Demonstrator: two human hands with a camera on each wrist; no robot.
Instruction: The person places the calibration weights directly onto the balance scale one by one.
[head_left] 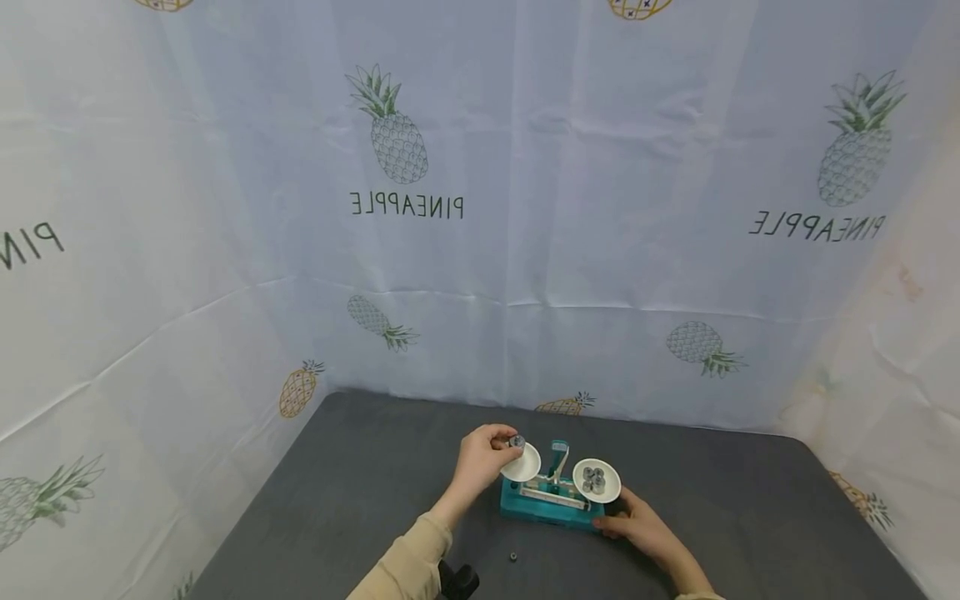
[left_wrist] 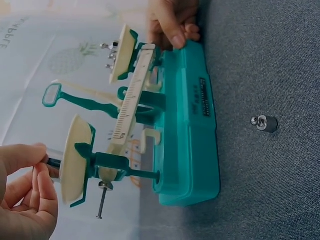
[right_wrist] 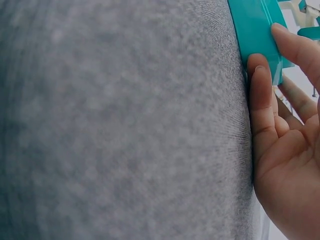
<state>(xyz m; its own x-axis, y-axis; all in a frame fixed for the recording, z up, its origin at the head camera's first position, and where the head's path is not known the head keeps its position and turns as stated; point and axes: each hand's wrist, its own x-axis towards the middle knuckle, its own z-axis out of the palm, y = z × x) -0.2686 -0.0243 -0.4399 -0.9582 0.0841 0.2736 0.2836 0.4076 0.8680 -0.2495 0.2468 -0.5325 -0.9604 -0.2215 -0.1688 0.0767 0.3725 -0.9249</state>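
A teal balance scale (head_left: 552,510) with two white pans stands on the dark table. My left hand (head_left: 480,457) pinches a shiny metal weight (left_wrist: 53,163) between thumb and fingers, right at the left pan (left_wrist: 75,160); the fingers partly hide it. On the right pan (head_left: 607,472) stand several metal weights (head_left: 593,480). My right hand (head_left: 637,525) holds the right end of the scale's base (right_wrist: 257,32), thumb and fingers on different sides of it. Between the pans are the ruled beam (left_wrist: 134,95) and an upright pointer (head_left: 558,458).
One small knobbed weight (head_left: 513,557) stands on the table (head_left: 360,500) in front of the scale. A black object (head_left: 457,579) shows by the left sleeve (head_left: 408,554). A pineapple-printed curtain (head_left: 525,250) hangs behind the table and along its sides.
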